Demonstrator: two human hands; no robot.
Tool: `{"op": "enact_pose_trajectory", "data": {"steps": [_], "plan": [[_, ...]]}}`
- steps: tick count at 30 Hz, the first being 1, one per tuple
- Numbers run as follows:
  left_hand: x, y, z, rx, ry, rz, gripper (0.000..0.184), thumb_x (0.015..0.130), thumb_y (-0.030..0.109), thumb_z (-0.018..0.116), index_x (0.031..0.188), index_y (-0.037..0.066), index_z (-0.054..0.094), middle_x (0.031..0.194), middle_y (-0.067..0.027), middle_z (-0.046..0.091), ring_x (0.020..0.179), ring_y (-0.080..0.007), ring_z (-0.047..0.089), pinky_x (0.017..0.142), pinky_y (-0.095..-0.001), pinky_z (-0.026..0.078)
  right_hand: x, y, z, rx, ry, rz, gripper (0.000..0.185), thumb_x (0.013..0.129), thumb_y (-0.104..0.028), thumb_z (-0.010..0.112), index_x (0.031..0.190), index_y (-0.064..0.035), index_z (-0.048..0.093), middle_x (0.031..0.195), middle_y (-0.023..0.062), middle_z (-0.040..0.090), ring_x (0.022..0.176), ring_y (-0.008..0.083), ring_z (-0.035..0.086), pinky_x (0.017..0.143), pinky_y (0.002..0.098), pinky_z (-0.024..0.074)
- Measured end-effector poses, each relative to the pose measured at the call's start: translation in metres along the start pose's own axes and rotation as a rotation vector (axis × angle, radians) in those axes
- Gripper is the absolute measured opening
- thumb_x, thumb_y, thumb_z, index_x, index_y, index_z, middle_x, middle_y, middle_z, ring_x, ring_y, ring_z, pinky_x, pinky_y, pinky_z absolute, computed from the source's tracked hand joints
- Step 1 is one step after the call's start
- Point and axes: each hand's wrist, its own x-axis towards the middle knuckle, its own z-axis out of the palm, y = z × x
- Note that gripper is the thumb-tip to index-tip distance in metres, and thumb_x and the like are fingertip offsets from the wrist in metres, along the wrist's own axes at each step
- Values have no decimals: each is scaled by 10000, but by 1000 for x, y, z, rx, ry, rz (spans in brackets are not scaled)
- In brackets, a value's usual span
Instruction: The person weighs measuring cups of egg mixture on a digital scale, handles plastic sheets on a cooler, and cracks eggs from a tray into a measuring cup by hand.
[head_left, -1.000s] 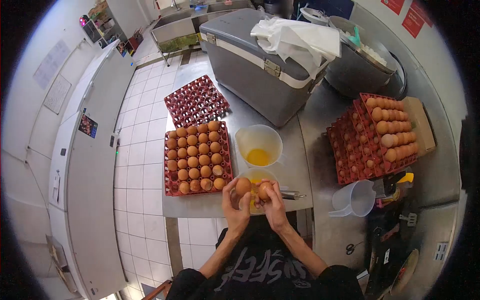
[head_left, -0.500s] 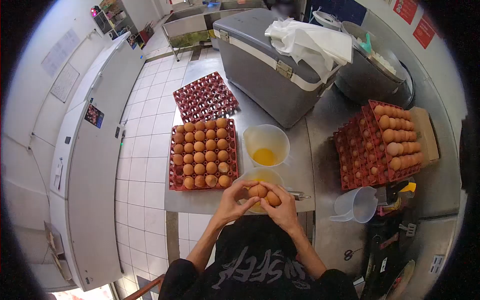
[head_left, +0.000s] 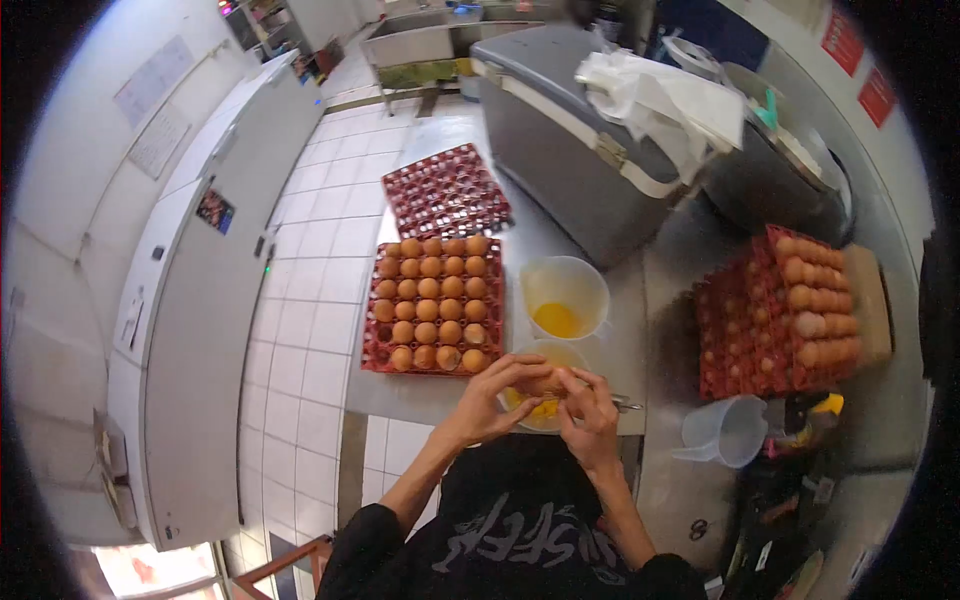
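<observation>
My left hand (head_left: 487, 398) is closed on a brown egg (head_left: 545, 382), with fingertips and thumb around its shell. My right hand (head_left: 590, 412) is closed too, its fingers pressed against the same egg from the right. Fingers hide much of the egg; whether a second one sits in my right palm is hidden. Both hands are above the near plastic jug (head_left: 560, 352), which has yellow egg (head_left: 543, 410) in it. Just beyond stands a larger translucent jug (head_left: 578, 278) with yellow egg liquid at its bottom. Left of the jugs, a red tray (head_left: 370, 352) holds many brown eggs.
An unfilled red tray (head_left: 445, 190) lies behind the egg tray. A grey cooler box (head_left: 570, 150) with a white plastic bag (head_left: 660, 95) stands at the back. At right are stacked egg trays (head_left: 745, 320), an upright clear jug (head_left: 725, 432) and scissors (head_left: 698, 528).
My right hand's fingers have curled in over the egg, and the second egg seen earlier in that hand no longer shows. The whole view has shifted, with objects appearing further right.
</observation>
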Motion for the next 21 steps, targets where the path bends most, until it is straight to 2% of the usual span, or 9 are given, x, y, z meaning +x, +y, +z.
{"op": "enact_pose_trajectory", "data": {"steps": [3,5,6,8,13,17,19,20,21], "plan": [[-7,-7,8,-61,51,-66,480,849,77,755,1308,48,616,1314,-148,611,1208,-274,594,997,-381,497,-1,-2,11,128,-7,100,426,854,-23,692,1258,-45,557,1150,170,610,997,246,667,772,330,572],[-11,-14,17,-42,107,0,529,853,121,768,1347,56,591,1347,-141,601,1236,-292,573,1037,-407,462,-9,6,23,620,-44,604,314,931,-110,649,1193,-33,492,1035,137,618,826,154,638,655,266,538],[-14,-14,17,-24,131,-11,529,853,121,768,1347,56,591,1347,-141,601,1236,-292,573,1037,-407,462,-5,3,25,635,-71,592,314,931,-110,649,1193,-33,492,1035,137,618,826,154,638,655,266,538],[-15,-14,19,-129,126,-61,582,850,139,774,1385,64,559,1366,-129,597,1258,-300,556,1066,-420,429,2,-2,20,1045,-167,848,265,979,-188,607,1167,-67,465,945,80,603,684,95,572,576,237,499],[-30,-32,4,-85,193,-70,517,851,117,770,1325,46,576,1260,-147,648,1157,-263,626,983,-383,492,10,-11,27,1084,-283,830,382,977,-220,620,1295,-53,488,917,83,633,658,77,572,530,217,469],[-56,-70,-63,263,653,-149,501,818,135,795,1280,65,615,1102,-145,702,1025,-286,683,872,-368,532,15,-18,29,975,-326,784,390,978,-204,617,1308,-27,509,963,105,650,633,74,556,516,212,464],[-74,-82,-105,407,727,-373,517,860,241,762,1323,87,591,1214,-133,664,1096,-290,637,915,-408,494,11,-12,30,968,-316,805,352,985,-195,608,1277,-17,524,983,105,646,620,77,544,515,213,471],[-84,-97,-115,412,725,-371,517,860,241,762,1323,87,591,1214,-133,664,1096,-290,637,915,-408,494,9,-8,31,983,-301,843,341,982,-194,614,1264,-21,533,973,105,647,606,72,537,503,209,464],[-96,-117,-123,698,626,-469,540,873,307,738,1346,102,576,1270,-129,630,1145,-299,594,955,-433,456,7,-5,33,999,-290,882,330,978,-193,619,1250,-25,542,963,104,648,592,67,529,491,205,457]]}}
